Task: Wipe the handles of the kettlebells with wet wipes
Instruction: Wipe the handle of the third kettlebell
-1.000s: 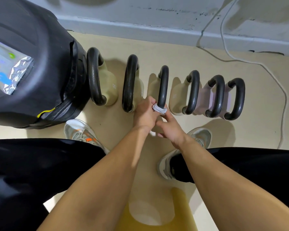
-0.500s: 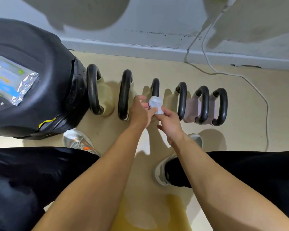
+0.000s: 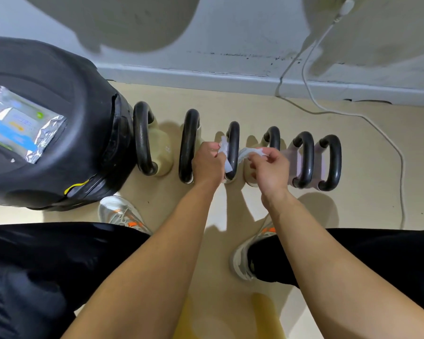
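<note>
Several kettlebells with black handles stand in a row on the floor by the wall. The third handle (image 3: 233,143) from the left has a white wet wipe (image 3: 249,151) looped under it. My left hand (image 3: 207,161) pinches one end of the wipe on the handle's left side. My right hand (image 3: 271,167) pinches the other end on its right side, in front of the fourth handle (image 3: 272,139). The wipe is stretched between the two hands across the handle.
A big black bag (image 3: 59,133) lies at the left, with a silver and blue pack of wet wipes (image 3: 22,128) on top. White cables (image 3: 353,113) run from the wall across the floor at the right. My shoes (image 3: 121,212) and legs are near the row.
My hands have moved apart, pulling the bunched wipe out into a strip across the third handle. The view has tilted up a little, so the row sits lower in the frame.
</note>
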Motion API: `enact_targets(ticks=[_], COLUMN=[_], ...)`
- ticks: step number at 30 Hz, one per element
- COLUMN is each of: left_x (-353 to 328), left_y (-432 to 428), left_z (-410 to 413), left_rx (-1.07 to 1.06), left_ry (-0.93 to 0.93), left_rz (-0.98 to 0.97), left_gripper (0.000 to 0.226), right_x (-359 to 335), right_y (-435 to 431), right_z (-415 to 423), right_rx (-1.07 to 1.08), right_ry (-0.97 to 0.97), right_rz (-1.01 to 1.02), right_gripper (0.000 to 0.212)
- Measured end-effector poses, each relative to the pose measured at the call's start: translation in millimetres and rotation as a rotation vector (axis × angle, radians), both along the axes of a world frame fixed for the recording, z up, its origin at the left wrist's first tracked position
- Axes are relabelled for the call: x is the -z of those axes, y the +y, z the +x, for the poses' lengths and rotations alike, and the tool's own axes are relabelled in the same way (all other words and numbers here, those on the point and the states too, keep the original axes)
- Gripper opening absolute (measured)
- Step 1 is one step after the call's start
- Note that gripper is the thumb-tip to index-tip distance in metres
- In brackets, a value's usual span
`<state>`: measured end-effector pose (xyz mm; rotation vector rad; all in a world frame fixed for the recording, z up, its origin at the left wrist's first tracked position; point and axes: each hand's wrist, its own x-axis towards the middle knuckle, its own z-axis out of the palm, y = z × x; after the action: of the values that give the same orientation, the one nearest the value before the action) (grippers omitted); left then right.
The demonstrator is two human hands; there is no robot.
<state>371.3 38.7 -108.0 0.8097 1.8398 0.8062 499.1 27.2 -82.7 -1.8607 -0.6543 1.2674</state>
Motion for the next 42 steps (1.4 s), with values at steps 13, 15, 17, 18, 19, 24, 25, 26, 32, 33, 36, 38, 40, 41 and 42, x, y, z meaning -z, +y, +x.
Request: enact_targets(ticks=[13,15,17,18,19,24,25,26,32,33,36,38,40,41,42], left_x=[-3,-9,-16,-19,-20,-13,-14,-15,-23,-23,-27,-28,-23,-18,-15], left_y=[-3,-4,-8,-10,-11,-3,-1,0,5,7,10,11,11,11,10], left_z=[3,6,13,16,18,20,19,17,5,3,0,0,0,0,1], left_rx=[-0.026,-0.042,-0.046,-0.043,-0.035,0.044,0.025,0.006,-0.058,-0.069,-0.092,-0.096,-0.095,-0.086,-0.074], left_ry=[0.036,0.083,0.113,0.110,0.100,0.027,-0.023,-0.074,-0.303,-0.336,-0.426,-0.431,-0.399,-0.341,-0.273], left_rz=[0.044,0.093,0.161,0.187,0.203,0.125,0.113,0.104,0.040,0.021,-0.009,0.002,0.010,0.016,0.026], left_gripper=[0.026,0.027,0.024,0.022,0.021,0.023,0.024,0.026,0.038,0.034,0.037,0.024,0.021,0.014,0.005], right_x=[-1,-2,-2,-3,-3,-10,-12,-13,-6,-5,-1,2,2,2,3], right_y=[10,13,15,15,15,15,17,18,20,19,19,18,19,19,19], right_z=[11,11,9,8,7,1,-1,-3,-14,-13,-11,-10,-10,-10,-10], right_rx=[0.093,0.094,0.078,0.066,0.055,-0.067,-0.090,-0.107,-0.182,-0.185,-0.253,-0.287,-0.277,-0.258,-0.226], right_ry=[-0.098,-0.174,-0.187,-0.186,-0.181,-0.078,-0.034,0.012,0.074,0.090,0.085,0.059,0.051,0.060,0.076], right_rz=[-0.042,-0.049,-0.044,-0.040,-0.035,0.023,0.034,0.045,0.070,0.066,0.043,0.018,0.007,0.010,0.016], right_gripper=[0.024,0.025,0.019,0.016,0.015,0.015,0.015,0.017,0.014,0.018,0.030,0.033,0.035,0.034,0.032])
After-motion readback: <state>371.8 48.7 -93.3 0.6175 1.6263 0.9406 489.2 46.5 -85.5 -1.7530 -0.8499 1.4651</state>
